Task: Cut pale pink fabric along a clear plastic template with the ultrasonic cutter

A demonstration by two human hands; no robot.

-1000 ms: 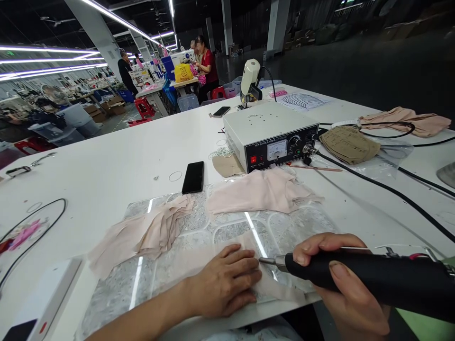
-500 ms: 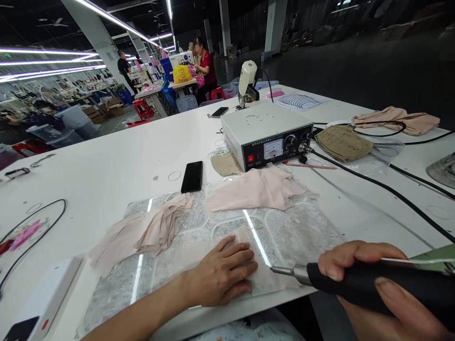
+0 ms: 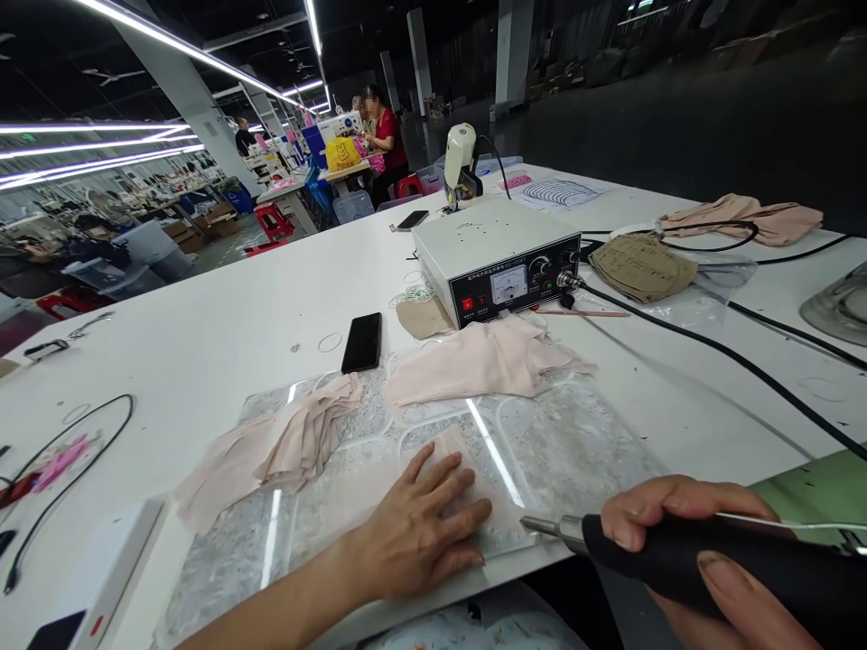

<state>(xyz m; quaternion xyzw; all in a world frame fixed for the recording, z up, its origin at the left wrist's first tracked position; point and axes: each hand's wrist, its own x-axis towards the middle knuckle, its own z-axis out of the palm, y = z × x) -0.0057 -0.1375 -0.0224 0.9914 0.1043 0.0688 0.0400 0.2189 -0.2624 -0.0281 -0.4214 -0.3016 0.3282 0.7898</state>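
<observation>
My left hand (image 3: 416, 528) lies flat with fingers spread on a thin pink fabric piece (image 3: 358, 492) that rests on a glossy patterned tile (image 3: 569, 442). My right hand (image 3: 684, 560) is wrapped round a black handheld tool (image 3: 718, 564). The tool's metal tip (image 3: 542, 526) points left, just off the tile's near right edge and a little right of my left fingertips. A black cable (image 3: 704, 348) runs from the white control box (image 3: 498, 257) toward the tool.
Two stacks of pink fabric (image 3: 271, 451) (image 3: 484, 361) lie on the tile's far part. A black phone (image 3: 362, 341), tan patterns (image 3: 640, 266), more pink cloth (image 3: 745, 219) and cables lie on the white table (image 3: 203, 316). A white device (image 3: 88, 578) sits near left. People work at far tables.
My right hand has drawn the tool right and down, so its tip has come away from my left fingers to the tile's edge. My left hand stays pressed on the fabric.
</observation>
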